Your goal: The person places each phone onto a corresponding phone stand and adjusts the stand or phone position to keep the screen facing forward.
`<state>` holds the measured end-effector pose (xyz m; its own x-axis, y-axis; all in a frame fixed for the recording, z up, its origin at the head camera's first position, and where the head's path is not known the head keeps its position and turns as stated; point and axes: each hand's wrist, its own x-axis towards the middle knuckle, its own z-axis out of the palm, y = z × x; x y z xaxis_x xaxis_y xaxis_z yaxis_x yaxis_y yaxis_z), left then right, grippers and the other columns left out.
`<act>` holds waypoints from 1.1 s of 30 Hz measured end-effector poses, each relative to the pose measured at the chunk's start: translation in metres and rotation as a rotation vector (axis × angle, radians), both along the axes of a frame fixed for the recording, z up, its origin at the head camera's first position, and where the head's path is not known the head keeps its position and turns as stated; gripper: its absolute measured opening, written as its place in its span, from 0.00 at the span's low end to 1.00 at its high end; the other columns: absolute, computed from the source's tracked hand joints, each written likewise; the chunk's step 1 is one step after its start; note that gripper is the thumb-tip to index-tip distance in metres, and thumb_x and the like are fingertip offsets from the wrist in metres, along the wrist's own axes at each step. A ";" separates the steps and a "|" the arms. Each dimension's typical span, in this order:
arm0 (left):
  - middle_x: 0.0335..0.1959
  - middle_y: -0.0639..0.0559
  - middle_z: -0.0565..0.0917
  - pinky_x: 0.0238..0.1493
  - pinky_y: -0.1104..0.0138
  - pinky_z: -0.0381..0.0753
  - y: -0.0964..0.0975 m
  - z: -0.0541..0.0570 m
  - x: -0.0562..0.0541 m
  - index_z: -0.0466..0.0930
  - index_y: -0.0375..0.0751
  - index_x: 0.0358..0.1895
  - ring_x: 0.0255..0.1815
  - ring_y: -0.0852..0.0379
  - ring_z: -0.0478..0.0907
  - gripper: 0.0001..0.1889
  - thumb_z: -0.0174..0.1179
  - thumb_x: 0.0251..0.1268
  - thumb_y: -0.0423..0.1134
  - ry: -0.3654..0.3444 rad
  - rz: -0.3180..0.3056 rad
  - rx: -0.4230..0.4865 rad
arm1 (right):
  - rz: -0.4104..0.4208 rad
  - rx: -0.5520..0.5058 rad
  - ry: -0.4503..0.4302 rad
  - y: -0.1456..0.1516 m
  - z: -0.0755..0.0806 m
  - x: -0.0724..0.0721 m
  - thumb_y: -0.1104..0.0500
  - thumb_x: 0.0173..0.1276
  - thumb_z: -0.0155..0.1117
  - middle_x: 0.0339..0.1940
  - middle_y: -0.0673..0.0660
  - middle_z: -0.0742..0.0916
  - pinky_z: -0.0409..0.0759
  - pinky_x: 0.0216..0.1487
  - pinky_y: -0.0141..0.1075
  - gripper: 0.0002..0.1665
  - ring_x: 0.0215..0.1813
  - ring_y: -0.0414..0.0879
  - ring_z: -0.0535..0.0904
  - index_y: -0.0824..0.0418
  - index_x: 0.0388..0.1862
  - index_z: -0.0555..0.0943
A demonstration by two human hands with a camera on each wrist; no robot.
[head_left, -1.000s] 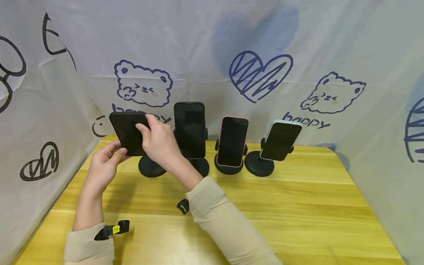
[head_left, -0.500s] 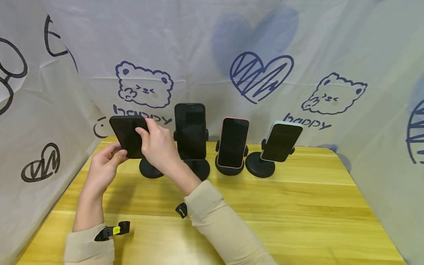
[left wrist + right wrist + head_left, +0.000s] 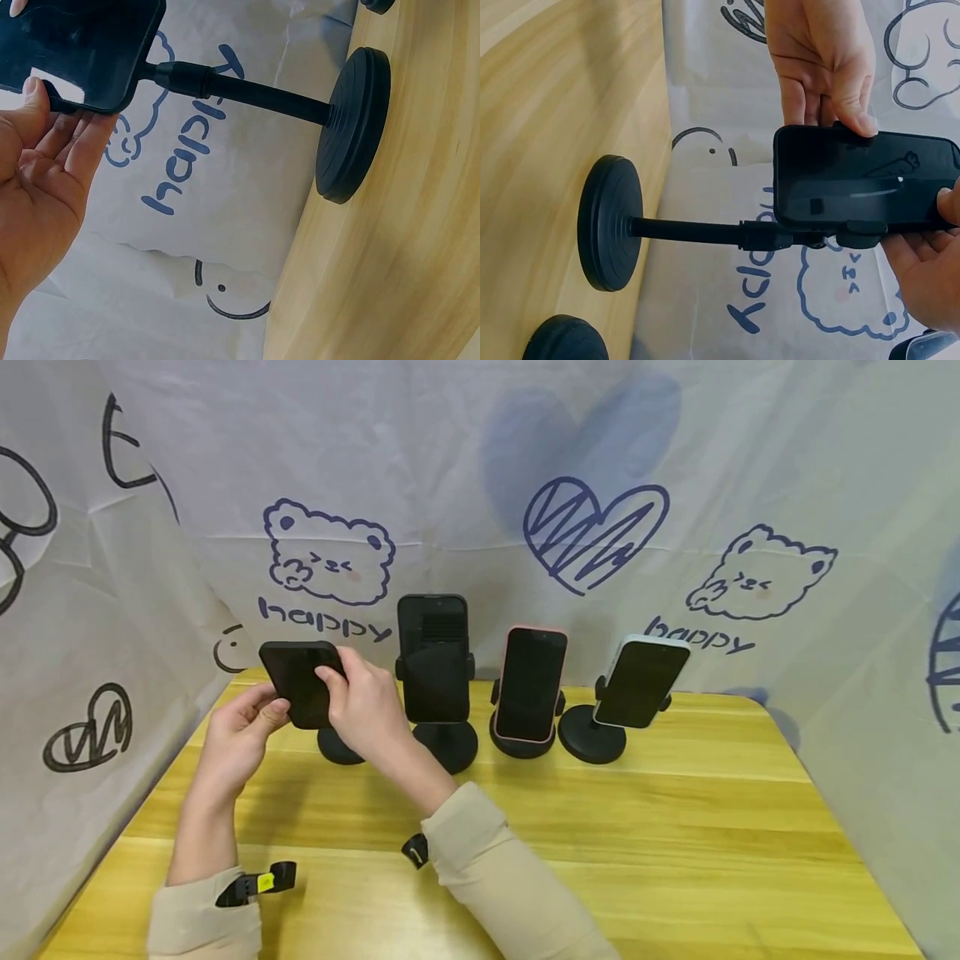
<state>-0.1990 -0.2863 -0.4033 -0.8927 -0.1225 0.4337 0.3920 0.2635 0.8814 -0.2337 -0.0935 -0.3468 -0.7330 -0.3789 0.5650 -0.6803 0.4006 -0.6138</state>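
Note:
A black smartphone [image 3: 296, 681] is held between my two hands at the far left of the row. My left hand [image 3: 238, 735] pinches its lower left edge, thumb [image 3: 34, 97] on the front and fingers behind. At the opposite side my right hand [image 3: 371, 702] grips the upper right edge, thumb over the dark screen. Behind the phone stands a black phone stand with a round base [image 3: 339, 747] and a thin pole [image 3: 697, 231]. One clamp arm [image 3: 861, 234] of the stand lies along the phone's long edge in the right wrist view.
To the right, a black phone [image 3: 433, 660], a pink-edged phone [image 3: 532, 685] and a pale-blue-edged phone [image 3: 643, 683] sit in similar stands on the wooden table [image 3: 675, 827]. A white cloth [image 3: 465, 460] with drawings hangs behind the table.
The held phone has come down and slightly right, its top edge now lower. My right hand has moved down with it, while my left hand stays nearly in place at the lower edge.

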 end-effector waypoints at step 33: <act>0.48 0.67 0.84 0.55 0.81 0.78 0.002 0.002 0.007 0.81 0.50 0.58 0.52 0.71 0.81 0.11 0.54 0.82 0.35 -0.040 -0.074 0.007 | 0.097 -0.063 -0.046 0.020 -0.001 0.018 0.58 0.82 0.56 0.68 0.57 0.82 0.77 0.65 0.26 0.26 0.64 0.44 0.81 0.61 0.75 0.70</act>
